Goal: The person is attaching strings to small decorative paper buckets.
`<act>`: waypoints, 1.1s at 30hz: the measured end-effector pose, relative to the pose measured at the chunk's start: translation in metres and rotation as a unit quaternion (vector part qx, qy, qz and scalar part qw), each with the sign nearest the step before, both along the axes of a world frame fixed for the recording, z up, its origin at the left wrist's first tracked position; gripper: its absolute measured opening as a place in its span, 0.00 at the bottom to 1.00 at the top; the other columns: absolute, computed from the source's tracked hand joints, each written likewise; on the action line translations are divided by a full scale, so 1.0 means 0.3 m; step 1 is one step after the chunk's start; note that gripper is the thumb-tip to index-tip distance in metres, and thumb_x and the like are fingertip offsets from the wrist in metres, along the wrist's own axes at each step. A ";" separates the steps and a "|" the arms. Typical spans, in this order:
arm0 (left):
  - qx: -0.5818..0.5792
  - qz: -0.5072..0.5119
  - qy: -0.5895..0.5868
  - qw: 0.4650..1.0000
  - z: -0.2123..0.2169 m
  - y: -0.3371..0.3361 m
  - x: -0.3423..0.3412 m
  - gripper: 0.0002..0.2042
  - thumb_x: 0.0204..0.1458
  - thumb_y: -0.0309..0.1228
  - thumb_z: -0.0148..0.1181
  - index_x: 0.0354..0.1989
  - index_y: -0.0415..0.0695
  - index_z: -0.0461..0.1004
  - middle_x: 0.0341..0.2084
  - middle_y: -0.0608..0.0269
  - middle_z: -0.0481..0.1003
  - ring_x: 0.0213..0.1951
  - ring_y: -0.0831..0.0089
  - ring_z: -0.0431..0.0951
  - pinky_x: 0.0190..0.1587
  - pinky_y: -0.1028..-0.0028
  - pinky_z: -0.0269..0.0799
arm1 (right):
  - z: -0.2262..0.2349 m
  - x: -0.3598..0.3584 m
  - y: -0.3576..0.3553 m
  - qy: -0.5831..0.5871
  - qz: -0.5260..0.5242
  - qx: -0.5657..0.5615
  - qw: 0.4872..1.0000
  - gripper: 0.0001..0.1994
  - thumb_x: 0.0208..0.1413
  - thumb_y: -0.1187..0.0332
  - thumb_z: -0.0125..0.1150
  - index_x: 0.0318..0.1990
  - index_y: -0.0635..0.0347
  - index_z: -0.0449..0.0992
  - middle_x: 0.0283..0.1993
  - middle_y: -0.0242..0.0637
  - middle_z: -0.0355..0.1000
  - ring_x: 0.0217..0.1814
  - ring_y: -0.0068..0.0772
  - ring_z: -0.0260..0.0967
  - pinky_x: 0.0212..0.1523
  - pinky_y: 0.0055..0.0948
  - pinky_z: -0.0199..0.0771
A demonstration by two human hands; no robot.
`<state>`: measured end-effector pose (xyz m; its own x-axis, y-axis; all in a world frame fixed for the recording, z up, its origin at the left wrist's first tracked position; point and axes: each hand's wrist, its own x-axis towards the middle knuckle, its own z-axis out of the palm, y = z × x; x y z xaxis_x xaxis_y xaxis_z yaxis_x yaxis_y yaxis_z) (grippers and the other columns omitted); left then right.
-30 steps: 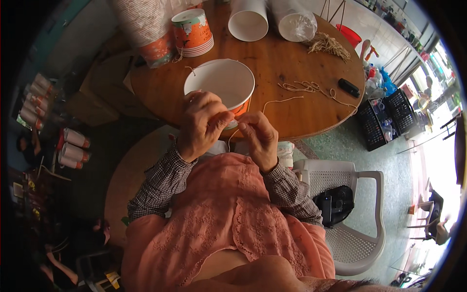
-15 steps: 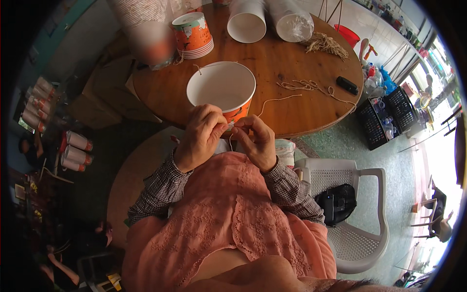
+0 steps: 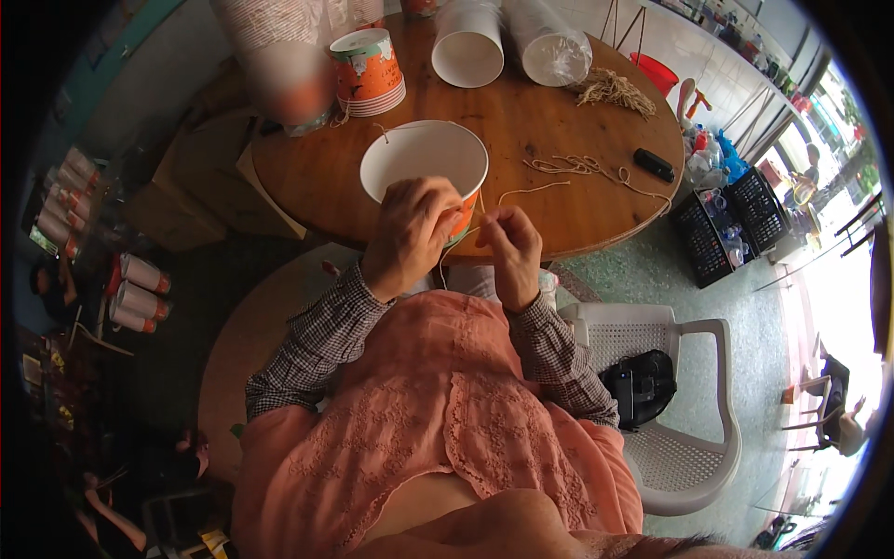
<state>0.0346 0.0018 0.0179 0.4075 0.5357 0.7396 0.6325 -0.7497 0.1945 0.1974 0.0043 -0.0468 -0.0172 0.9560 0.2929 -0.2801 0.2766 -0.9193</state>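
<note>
Brown wooden tabletop (image 3: 559, 224), round. Paper tub (image 3: 424, 156), white-lined, orange-sided, mouth up at the near edge, presumably for close reach. Left hand (image 3: 410, 233), curled before its rim, seemingly closed on pale string (image 3: 451, 249); fingertips partly hidden. Right hand (image 3: 513, 247), thumb and finger pinching it, apparently for fine control.

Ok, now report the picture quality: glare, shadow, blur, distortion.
Head view: glare washes out the far right, while the picture's left side sinks into shadow; same view, a smeared patch blurs the tall cup stack; also in the head view, the left hand and right hand look fairly sharp; fisheye distortion there bows straight edges near the rim.
</note>
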 end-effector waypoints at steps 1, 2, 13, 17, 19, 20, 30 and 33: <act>0.005 0.022 -0.019 1.000 0.010 0.008 0.019 0.06 0.48 0.23 0.59 0.35 0.41 0.71 0.37 0.57 0.72 0.40 0.58 0.72 0.45 0.63 0.66 | -0.006 -0.003 0.008 0.000 -0.001 0.000 1.000 0.04 0.61 0.71 0.54 0.36 0.63 0.71 0.29 0.28 0.69 0.32 0.16 0.67 0.35 0.16 0.70; 0.010 0.043 -0.039 0.998 0.017 0.016 0.030 0.07 0.48 0.23 0.59 0.37 0.40 0.72 0.39 0.55 0.74 0.42 0.55 0.73 0.46 0.62 0.67 | -0.022 -0.012 0.019 0.043 -0.004 -0.008 0.999 0.05 0.61 0.71 0.53 0.37 0.63 0.70 0.30 0.29 0.70 0.33 0.17 0.68 0.36 0.18 0.71; -0.125 0.053 0.035 0.990 -0.017 0.074 0.020 0.10 0.49 0.24 0.56 0.41 0.43 0.73 0.32 0.57 0.75 0.35 0.57 0.77 0.35 0.63 0.73 | -0.059 -0.059 0.049 0.107 0.016 -0.008 0.994 0.06 0.63 0.70 0.51 0.41 0.65 0.68 0.40 0.37 0.72 0.41 0.27 0.73 0.45 0.27 0.77; -0.115 0.037 0.014 0.993 -0.019 0.076 0.021 0.09 0.48 0.23 0.57 0.39 0.41 0.73 0.33 0.58 0.74 0.35 0.57 0.77 0.36 0.64 0.73 | -0.060 -0.060 0.051 0.091 0.010 -0.012 0.996 0.06 0.63 0.71 0.51 0.41 0.66 0.68 0.39 0.36 0.72 0.39 0.26 0.73 0.45 0.27 0.77; -0.121 0.039 0.016 0.992 -0.014 0.072 0.024 0.09 0.48 0.23 0.57 0.39 0.41 0.73 0.33 0.58 0.74 0.35 0.57 0.77 0.36 0.64 0.73 | -0.075 -0.057 0.054 0.084 0.010 -0.009 0.996 0.06 0.63 0.71 0.51 0.41 0.66 0.68 0.39 0.36 0.72 0.39 0.26 0.73 0.44 0.27 0.77; -0.127 0.043 0.018 0.991 -0.012 0.071 0.026 0.09 0.48 0.23 0.57 0.39 0.41 0.73 0.33 0.58 0.74 0.35 0.58 0.77 0.36 0.64 0.73 | -0.080 -0.056 0.054 0.077 0.012 -0.006 0.997 0.06 0.63 0.71 0.51 0.41 0.66 0.68 0.39 0.36 0.72 0.39 0.26 0.73 0.44 0.26 0.77; -0.125 0.049 0.026 0.991 -0.009 0.069 0.029 0.10 0.47 0.23 0.57 0.40 0.41 0.73 0.32 0.56 0.73 0.35 0.57 0.76 0.36 0.63 0.73 | -0.076 -0.066 0.063 0.093 0.026 -0.005 0.995 0.07 0.63 0.70 0.52 0.41 0.65 0.69 0.37 0.34 0.73 0.38 0.24 0.73 0.43 0.25 0.76; -0.123 0.040 0.034 0.991 -0.005 0.071 0.029 0.08 0.48 0.23 0.56 0.37 0.40 0.73 0.31 0.57 0.73 0.34 0.57 0.76 0.35 0.63 0.73 | -0.069 -0.069 0.068 0.062 0.018 0.008 0.998 0.07 0.62 0.70 0.53 0.40 0.66 0.70 0.36 0.33 0.73 0.36 0.22 0.72 0.41 0.23 0.76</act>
<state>0.0432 0.0231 0.0163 0.4004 0.7285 0.5558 0.7058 -0.6321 0.3200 0.1768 0.0247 -0.0675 -0.0146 0.9506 0.3100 -0.4024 0.2783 -0.8721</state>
